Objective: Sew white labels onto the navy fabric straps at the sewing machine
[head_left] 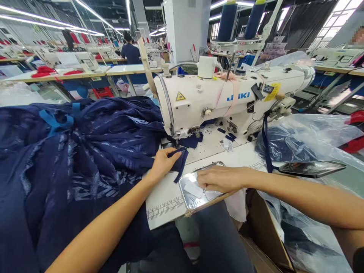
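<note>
My left hand pinches the edge of a navy garment just in front of the sewing machine's needle area. A narrow navy fabric strip hangs from beside its fingertips. The bulk of the garment spreads over the left side. My right hand reaches into a shallow metal tray at the table's front edge. White labels lie in the tray under and beside its fingers. Those fingers are bent down together; whether a label is between them is hidden. The white sewing machine stands behind both hands.
Small navy scraps and a white tag lie on the machine bed. A phone rests at the right near plastic-wrapped navy fabric. Below stands an open cardboard box. A person works farther back.
</note>
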Motion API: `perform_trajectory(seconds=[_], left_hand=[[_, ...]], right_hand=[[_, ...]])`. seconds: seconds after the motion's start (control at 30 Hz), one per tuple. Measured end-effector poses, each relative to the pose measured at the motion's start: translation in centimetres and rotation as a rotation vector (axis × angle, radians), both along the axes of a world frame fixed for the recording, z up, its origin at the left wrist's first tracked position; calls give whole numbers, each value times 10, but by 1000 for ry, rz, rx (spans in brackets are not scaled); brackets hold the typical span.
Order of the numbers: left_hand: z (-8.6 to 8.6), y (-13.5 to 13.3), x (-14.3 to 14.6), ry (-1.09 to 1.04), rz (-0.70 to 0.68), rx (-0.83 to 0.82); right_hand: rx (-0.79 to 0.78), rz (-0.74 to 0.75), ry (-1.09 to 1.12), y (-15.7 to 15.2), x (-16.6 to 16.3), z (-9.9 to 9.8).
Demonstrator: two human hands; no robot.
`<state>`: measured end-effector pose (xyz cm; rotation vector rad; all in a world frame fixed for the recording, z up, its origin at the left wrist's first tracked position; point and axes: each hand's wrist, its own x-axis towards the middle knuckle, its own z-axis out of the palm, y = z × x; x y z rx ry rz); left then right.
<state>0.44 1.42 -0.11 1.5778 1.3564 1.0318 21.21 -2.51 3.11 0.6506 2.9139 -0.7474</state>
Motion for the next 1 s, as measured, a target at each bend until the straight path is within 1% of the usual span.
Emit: perform_trajectory(seconds=[0.07,0.13,0.23,0.3,0.37,0.43,0.5,0.53,0.63,0.7,0.87,1.0], left_hand=[[4,-3,-1,-37,11,-6],[8,-6,-1,-76,21,-9],[15,-10,-1,-159,37,-49],[19,-11,-1,-208,43,-81],[23,-13,0,-236,39,-107],[25,-15,-1,-256,24,-134],[28,-17,-1,-291,8,-172],[29,-18,-2,-315,5,-201],[31,-22,-4,-400,7,-289],[33,-24,-4,-444,12,-315],[33,-24,0,-443,50,-222],[32,-24,1,-424,93,-217]], right_hand=[[-64,-84,103,3,3,4],[-168,-260,267,7,6,6],[-422,-552,585,12,1,6],[-560,-691,812,14,-10,2],[-627,-815,1010,15,-27,-3],[-688,-909,1151,16,-45,-7],[-737,-956,1233,19,-61,-10],[-736,-970,1264,20,-68,-11],[-667,-1016,1336,27,-80,-13],[-631,-1039,1367,31,-85,-14],[-573,-1065,1416,33,-90,-18],[-566,-1072,1405,33,-91,-18]])
